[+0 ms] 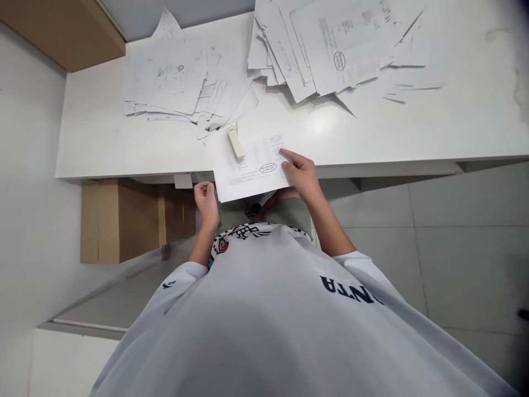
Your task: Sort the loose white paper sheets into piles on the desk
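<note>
A printed sheet [248,168] with an oval stamp mark lies at the front edge of the white table [91,138], overhanging it. My right hand [301,173] rests on the sheet's right side, fingers stretched flat, pressing it down. A small beige stamp block [236,143] lies on the upper left of the same sheet. My left hand [206,201] hovers just below the table edge by the sheet's lower left corner, curled into a loose fist with nothing visible in it.
Two loose heaps of printed papers lie farther back, the left pile [173,82] and the right pile [330,44]. A cardboard box [124,220] stands under the table at the left. A wooden panel [61,30] is at the top left. Grey floor tiles [454,242] spread right.
</note>
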Demonstrator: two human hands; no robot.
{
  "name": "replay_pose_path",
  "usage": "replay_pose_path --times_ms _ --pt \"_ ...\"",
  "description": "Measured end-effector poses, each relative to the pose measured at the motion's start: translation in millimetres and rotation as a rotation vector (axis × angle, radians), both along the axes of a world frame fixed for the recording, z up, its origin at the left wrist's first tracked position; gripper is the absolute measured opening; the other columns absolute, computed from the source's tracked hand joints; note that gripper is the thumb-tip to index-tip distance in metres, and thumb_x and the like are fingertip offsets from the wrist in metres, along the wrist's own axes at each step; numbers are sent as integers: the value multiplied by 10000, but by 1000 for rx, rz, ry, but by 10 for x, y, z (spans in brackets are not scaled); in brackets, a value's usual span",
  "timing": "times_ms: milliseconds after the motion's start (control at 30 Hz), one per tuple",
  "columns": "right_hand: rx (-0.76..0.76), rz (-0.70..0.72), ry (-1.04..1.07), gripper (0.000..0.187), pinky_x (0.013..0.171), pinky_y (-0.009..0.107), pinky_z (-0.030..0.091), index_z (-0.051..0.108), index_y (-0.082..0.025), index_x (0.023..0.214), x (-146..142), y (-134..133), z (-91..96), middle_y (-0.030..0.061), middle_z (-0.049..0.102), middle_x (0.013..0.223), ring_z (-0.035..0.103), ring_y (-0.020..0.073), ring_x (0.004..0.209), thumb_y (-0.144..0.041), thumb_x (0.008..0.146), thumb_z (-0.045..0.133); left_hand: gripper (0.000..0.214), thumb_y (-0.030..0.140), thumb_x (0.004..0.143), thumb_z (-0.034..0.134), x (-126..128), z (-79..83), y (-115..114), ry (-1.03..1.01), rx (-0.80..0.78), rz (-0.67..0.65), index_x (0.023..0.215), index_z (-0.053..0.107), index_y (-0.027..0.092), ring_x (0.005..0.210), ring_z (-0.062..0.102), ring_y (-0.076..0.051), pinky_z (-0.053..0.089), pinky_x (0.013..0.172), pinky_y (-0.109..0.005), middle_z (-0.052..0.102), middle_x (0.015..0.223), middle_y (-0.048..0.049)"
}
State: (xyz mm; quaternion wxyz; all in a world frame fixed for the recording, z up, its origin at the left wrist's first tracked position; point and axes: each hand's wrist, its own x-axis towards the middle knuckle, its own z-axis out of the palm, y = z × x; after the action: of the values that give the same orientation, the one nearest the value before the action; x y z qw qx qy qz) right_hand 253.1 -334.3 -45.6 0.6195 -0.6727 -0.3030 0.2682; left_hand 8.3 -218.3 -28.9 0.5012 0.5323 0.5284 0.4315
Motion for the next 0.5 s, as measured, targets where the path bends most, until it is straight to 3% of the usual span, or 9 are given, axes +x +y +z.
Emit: replay_pose_path --times_ms 67,100,233,333,500 --pt "-43 15 -18 366 989 544 473 703 -157 1144 3 82 23 52 715 1092 644 201 961 -274 807 617 195 389 877 612 99 154 97 157 260 2 904 575 199 906 569 -168 455 868 -299 583 909 -32" --pt "-70 23 -26 367 1007 548 460 701 -153 1148 1 116 36 61 714 1104 643 210 984 -263 809 611 204 400 901 584 179 235 170 234 372 -69 917 589 196 959 566 -185 442 918 -324 592 936 -44" --pt "-141 46 -40 395 1072 533 413 684 -144 1184 -29 191 82 83 702 1165 625 243 1100 -269 823 587 364 480 945 493 638 461 512 473 665 -518 1133 610 192 1265 472 -266 339 1094 -437 607 1183 -97" --pt "-163 73 -32 406 1105 479 399 689 -167 1185 -51 204 99 81 674 1242 599 256 1182 -308 820 583 501 505 965 424 970 492 666 686 724 -726 1365 484 209 1465 233 -297 211 1180 -488 461 1461 -109" --pt "-181 111 -21 420 1095 465 414 685 -197 1193 -25 218 106 65 665 1263 604 263 1185 -328 809 574 523 356 984 367 1195 426 664 1002 735 -868 1457 390 135 1507 81 -329 137 1203 -540 342 1560 -143"
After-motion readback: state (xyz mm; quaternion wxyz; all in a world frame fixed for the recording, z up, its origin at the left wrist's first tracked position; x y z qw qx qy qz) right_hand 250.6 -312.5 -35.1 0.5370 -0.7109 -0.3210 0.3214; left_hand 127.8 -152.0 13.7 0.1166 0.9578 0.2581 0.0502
